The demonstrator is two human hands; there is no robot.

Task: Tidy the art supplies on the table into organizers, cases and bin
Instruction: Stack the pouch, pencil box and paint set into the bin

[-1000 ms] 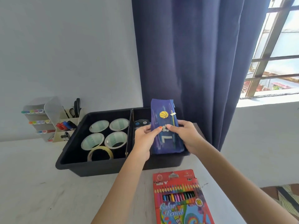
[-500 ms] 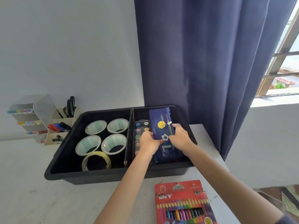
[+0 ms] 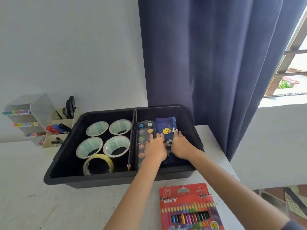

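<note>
Blue fabric under both palms: pencil case (image 3: 166, 126), basketball print, lying flat in the right-hand compartment of a black bin (image 3: 106, 180). Left hand (image 3: 155, 149) palm down over the case's left edge, fingers reaching forward, tips at the seam between case and paint palette (image 3: 144, 130), ring on one finger. Right hand (image 3: 181, 146) palm down over the case's right side, fingers spread toward a small white zip pull (image 3: 173, 129). Thumbs hidden; cannot tell whether gripping the case or merely pressing on it. Palette just beside the case on its left, long side along an upright divider (image 3: 132, 138). Past the divider, left compartment: four white tape rolls (image 3: 93, 130) standing open end up in a square, plus one yellowish roll (image 3: 99, 157) nearest the front wall. Bin on a pale table (image 3: 33, 205), back right corner close to a navy curtain (image 3: 207, 55). In front of the bin, near the right forearm: red box of colour pencils (image 3: 187, 211), flat, apart from the bin. Left of the bin, touching or nearly so: cream desk organizer (image 3: 64, 121) with markers (image 3: 56, 128) and black-handled scissors (image 3: 70, 105).
</note>
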